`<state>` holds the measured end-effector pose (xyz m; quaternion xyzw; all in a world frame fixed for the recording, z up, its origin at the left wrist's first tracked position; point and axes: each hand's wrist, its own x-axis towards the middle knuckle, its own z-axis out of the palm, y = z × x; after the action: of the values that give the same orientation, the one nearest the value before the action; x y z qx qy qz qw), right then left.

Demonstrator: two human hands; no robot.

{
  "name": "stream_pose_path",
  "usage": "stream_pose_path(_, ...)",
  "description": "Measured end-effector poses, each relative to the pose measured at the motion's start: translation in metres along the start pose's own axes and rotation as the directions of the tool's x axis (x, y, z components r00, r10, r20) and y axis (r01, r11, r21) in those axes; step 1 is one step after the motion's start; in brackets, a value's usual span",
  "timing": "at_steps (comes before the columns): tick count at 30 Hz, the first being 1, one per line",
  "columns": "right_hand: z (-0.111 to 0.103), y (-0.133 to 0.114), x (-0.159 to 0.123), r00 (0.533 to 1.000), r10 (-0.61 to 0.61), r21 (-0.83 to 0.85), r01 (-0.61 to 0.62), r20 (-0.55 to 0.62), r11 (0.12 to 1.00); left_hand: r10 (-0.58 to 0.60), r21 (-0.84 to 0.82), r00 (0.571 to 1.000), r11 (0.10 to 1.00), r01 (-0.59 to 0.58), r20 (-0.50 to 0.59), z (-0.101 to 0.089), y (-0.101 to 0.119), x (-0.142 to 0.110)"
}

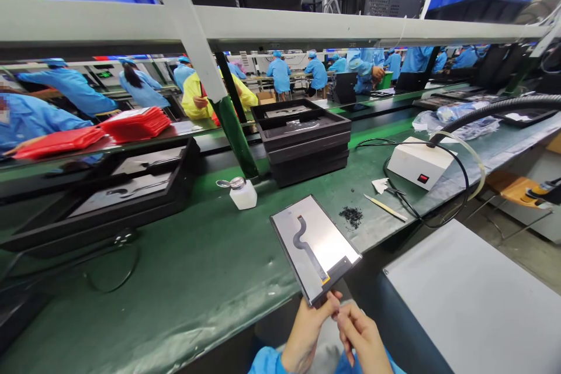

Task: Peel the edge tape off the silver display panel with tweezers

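Note:
A flat display panel (pixel 327 231) with a silvery back and a dark curved ribbon cable (pixel 302 243) is held tilted over the front edge of the bench. My left hand (pixel 309 324) grips its near corner between thumb and fingers. Close to that corner, my right hand (pixel 362 336) has its thumb and fingertips pinched together beside the left fingertips. Whatever may be in that pinch is too small to make out. To the right of the panel lies a pile of small black scraps (pixel 351 217), with a yellow-handled tool (pixel 385 208) beyond it.
A white pump bottle (pixel 243 194) with its lid up stands behind the panel. Black trays (pixel 302 158) are stacked further back, and another black tray (pixel 175 190) holds panels at left. A white box with a hose (pixel 418 163) sits right. A shelf beam (pixel 350 26) crosses overhead.

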<state>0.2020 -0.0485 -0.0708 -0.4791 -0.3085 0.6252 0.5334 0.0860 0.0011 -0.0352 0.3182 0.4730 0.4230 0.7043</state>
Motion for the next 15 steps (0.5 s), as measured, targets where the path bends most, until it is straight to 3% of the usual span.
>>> stream_pose_path(5, 0.0038, 0.0002, 0.0041, 1.0, 0.019, -0.02, -0.018, 0.022, 1.0, -0.007, 0.014, 0.997, 1.0, 0.006, 0.071, -0.0053, 0.0089, -0.0058)
stream_pose_path(12, 0.0049, 0.0014, -0.0002, 1.0, -0.007, -0.017, 0.007, -0.009, 1.0, 0.012, 0.009, 1.0, 1.0, -0.011, -0.012, -0.0002, 0.0007, -0.0003)
stream_pose_path(15, 0.0042, -0.0002, -0.0001, 1.0, 0.018, -0.01, -0.018, 0.017, 1.0, 0.02, 0.012, 1.0, 1.0, -0.021, 0.02, -0.0007, 0.0039, -0.0048)
